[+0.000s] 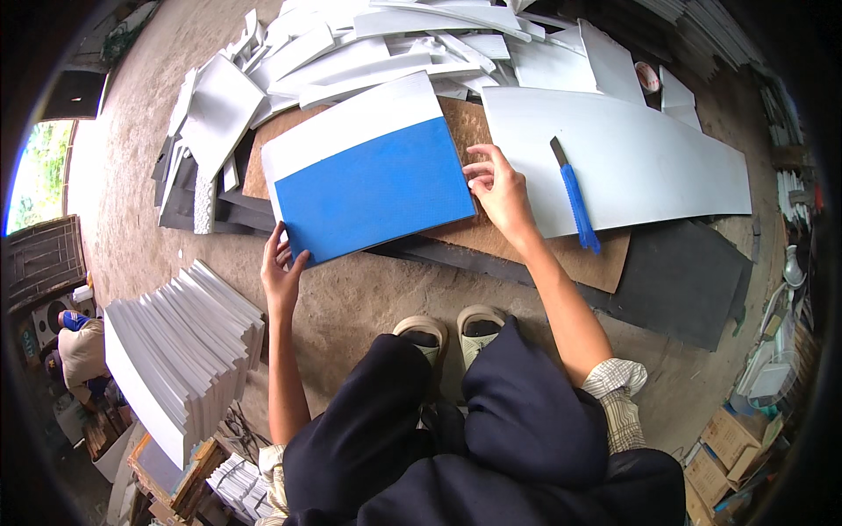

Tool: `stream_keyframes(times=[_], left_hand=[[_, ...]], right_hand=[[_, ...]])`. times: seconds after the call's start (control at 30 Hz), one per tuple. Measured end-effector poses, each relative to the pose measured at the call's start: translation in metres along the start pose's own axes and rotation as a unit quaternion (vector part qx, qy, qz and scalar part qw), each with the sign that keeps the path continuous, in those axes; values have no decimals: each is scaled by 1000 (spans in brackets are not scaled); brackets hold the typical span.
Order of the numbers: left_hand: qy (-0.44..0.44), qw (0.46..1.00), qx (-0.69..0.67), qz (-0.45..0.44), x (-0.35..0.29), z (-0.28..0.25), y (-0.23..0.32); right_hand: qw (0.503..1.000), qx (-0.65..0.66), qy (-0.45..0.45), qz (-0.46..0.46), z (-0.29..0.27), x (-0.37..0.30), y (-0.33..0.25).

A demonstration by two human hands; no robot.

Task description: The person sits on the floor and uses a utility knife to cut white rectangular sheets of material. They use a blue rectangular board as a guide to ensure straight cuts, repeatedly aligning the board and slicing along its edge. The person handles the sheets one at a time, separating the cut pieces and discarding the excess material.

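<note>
A flat blue rectangular board [377,188] lies over a white sheet [351,123], whose upper part shows beyond it. At the lower left corner my left hand [282,272] pinches the blue board's edge, with the thumb near the front side. My right hand [502,191] is beside the board's right edge, its fingers bent and apart. The fingertips are close to that edge; whether they touch it I cannot tell. To the right, a blue-handled utility knife [574,202] with a dark blade lies on a large white sheet [667,167].
Brown board [605,272] and black sheets [675,280] lie beneath the work. White offcuts [386,53] are heaped beyond, near a tape roll [647,77]. A stack of white sheets [184,351] stands at left. Cardboard boxes [724,447] sit lower right; another person [83,351] is far left.
</note>
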State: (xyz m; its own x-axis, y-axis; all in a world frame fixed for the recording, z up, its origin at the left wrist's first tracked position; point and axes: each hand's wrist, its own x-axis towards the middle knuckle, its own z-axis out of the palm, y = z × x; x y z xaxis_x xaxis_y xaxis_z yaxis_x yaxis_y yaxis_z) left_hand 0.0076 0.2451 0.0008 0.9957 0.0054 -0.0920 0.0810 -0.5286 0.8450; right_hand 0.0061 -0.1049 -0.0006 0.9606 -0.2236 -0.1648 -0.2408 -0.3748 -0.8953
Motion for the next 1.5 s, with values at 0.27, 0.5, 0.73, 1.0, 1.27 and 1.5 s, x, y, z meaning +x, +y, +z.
stream_keyframes(times=[0.27,0.5,0.73,1.0,1.27,1.5], left_hand=[[-10,1000,15,1,-2,-1,1],[-16,999,31,10,-1,1,3],[-18,1000,19,10,-1,1,1],[-21,999,28,18,1,-2,-1],[-26,1000,8,6,-4,2,3],[-8,1000,-13,20,-6,-5,1]], right_hand=[[1000,20,1,-21,0,3,4],[1000,3,-10,2,-1,2,0],[1000,14,-13,4,1,4,4],[1000,-1,-11,10,8,9,8],[999,-15,6,-35,7,5,11],[999,-7,2,-49,15,12,11]])
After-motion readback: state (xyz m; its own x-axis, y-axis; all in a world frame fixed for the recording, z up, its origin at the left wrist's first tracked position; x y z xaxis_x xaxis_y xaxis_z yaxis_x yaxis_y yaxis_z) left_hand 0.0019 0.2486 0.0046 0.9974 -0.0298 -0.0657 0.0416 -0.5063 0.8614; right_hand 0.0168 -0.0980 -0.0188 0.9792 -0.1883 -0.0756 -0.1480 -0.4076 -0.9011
